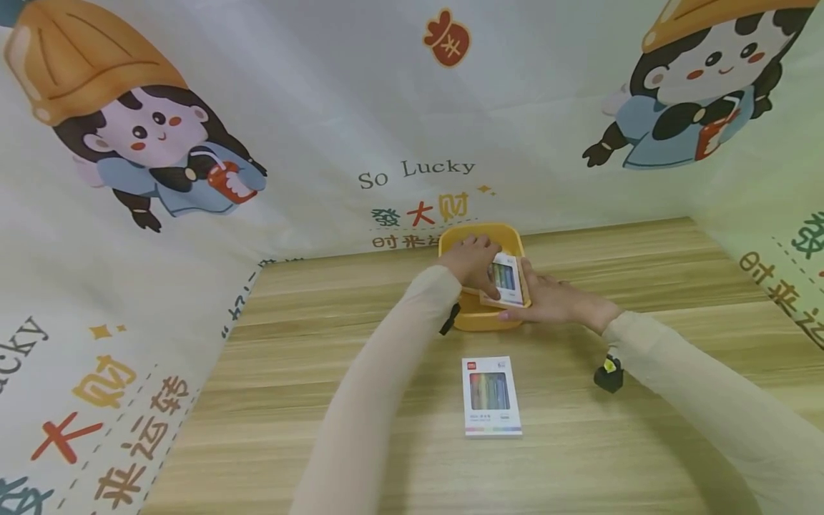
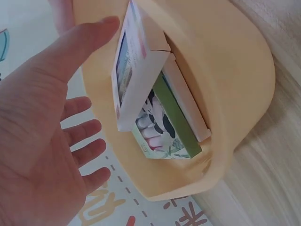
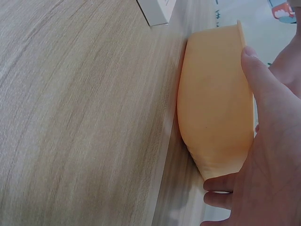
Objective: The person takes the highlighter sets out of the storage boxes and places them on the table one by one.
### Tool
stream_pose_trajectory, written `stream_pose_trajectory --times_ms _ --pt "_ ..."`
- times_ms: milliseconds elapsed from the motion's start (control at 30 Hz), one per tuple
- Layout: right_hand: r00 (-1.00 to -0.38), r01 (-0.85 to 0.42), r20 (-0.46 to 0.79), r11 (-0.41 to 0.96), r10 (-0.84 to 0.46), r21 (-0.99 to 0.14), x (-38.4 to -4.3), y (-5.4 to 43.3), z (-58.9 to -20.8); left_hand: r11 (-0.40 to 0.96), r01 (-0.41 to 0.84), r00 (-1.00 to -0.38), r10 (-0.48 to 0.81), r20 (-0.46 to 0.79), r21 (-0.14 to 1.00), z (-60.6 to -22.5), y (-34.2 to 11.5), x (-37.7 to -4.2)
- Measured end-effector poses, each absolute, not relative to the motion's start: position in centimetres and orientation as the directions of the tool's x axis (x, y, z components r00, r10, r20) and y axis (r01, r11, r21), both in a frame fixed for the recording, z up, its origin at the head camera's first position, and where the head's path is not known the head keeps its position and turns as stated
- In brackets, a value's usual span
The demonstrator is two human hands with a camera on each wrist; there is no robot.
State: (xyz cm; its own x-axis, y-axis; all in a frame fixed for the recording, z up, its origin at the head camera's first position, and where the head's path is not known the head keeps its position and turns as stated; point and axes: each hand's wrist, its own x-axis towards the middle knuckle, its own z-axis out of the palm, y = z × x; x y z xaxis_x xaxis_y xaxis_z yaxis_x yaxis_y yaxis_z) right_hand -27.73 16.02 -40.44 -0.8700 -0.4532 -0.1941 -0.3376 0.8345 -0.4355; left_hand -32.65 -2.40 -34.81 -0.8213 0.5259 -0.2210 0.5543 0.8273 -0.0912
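A yellow plastic bin (image 1: 488,322) stands at the back of the table. My left hand (image 1: 473,259) reaches over it, thumb beside a white box of coloured sticks (image 1: 508,280) that leans tilted inside. In the left wrist view, the left fingers (image 2: 87,129) are spread and relaxed, and the thumb tip is near the box's edge; contact is unclear. Also in the bin are a green-edged box with a panda picture (image 2: 160,125) and another pale box (image 2: 186,96). My right hand (image 1: 560,300) rests against the bin's right side, thumb at the rim, fingers loosely extended.
A second white box of coloured sticks (image 1: 491,397) lies flat on the wooden table (image 1: 290,429), in front of the bin and between the forearms. A printed cloth (image 1: 322,107) hangs behind the table and along its sides.
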Motion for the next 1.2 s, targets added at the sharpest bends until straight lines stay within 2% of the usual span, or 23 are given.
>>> stream_pose_trajectory --times_ms 467,967,1200 --pt "-0.871 -0.34 -0.195 0.84 -0.451 -0.424 -28.1 16.1 -40.5 0.846 0.526 -0.831 0.489 -0.266 -0.09 -34.7 -1.7 -33.0" --pt "-0.873 -0.345 -0.187 0.84 -0.451 -0.418 -28.2 16.1 -40.5 0.833 0.518 -0.845 0.462 -0.27 -0.195 -34.9 -0.9 -33.0" --pt "-0.869 -0.33 -0.202 0.834 -0.451 -0.443 -28.0 16.0 -40.4 0.844 0.508 -0.846 0.454 -0.279 -0.169 -35.7 -1.0 -33.6"
